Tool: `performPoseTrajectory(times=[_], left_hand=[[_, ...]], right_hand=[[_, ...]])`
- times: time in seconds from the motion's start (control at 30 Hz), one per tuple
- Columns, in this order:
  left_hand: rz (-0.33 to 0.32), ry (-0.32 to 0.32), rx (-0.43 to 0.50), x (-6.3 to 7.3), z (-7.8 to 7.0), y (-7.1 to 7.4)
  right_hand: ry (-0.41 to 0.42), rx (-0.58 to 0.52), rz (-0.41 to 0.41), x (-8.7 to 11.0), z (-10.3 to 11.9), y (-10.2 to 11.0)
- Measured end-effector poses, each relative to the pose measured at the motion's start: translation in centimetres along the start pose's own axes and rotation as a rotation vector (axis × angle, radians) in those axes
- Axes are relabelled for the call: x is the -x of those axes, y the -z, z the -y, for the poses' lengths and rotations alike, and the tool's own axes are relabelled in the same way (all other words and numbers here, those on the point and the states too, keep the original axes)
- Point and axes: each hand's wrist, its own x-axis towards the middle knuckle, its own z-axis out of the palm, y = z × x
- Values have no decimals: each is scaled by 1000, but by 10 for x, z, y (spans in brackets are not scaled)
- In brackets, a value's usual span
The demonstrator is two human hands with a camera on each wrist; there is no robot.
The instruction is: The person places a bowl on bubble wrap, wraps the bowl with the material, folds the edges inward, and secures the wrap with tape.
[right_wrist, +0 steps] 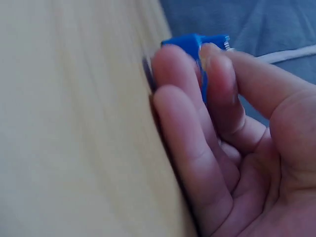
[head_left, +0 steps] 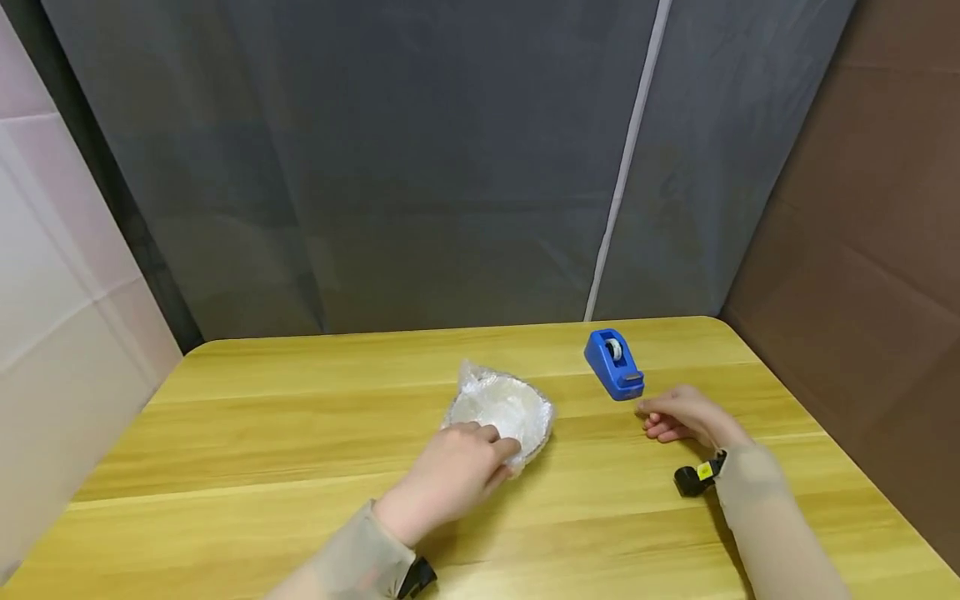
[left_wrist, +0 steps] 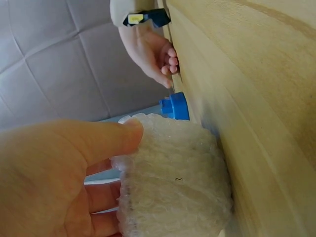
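Observation:
My left hand grips the near edge of a bubble-wrapped bundle. In the left wrist view the thumb lies over the rim of the bubble-wrapped bundle, with the other fingers on its far side; what the wrap contains is hidden. A blue tape dispenser stands farther back to the right, a white roll in it. Just in front of its cutting end is my right hand, fingers bent, thumb and forefinger tips close together. In the right wrist view they overlap the dispenser, and whether tape lies between them is unclear.
The wood-grain table has a dark grey curtain behind it. A brown panel stands along the right side and a pale one along the left. Black wrist cameras sit at both cuffs.

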Motion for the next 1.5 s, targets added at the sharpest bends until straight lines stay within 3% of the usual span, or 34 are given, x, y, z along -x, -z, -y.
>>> performPoseTrajectory(times=[0.27, 0.6, 0.73, 0.9, 1.03, 1.2, 1.5], left_hand=[[20, 12, -10, -1, -2, 2], [24, 23, -24, 2, -1, 4], [21, 25, -31, 4, 0, 6], [37, 26, 13, 1, 0, 8], [70, 32, 33, 0, 0, 7], [84, 31, 13, 0, -1, 5], [69, 28, -13, 0, -2, 6]], right_hand=[[64, -88, -7, 9, -6, 2], [169, -193, 143, 10, -10, 6], [194, -204, 184, 10, -7, 6], [191, -154, 179, 16, 2, 4], [235, -61, 172, 24, 18, -5], [350, 59, 176, 32, 56, -24], [525, 244, 272, 31, 123, -76]])
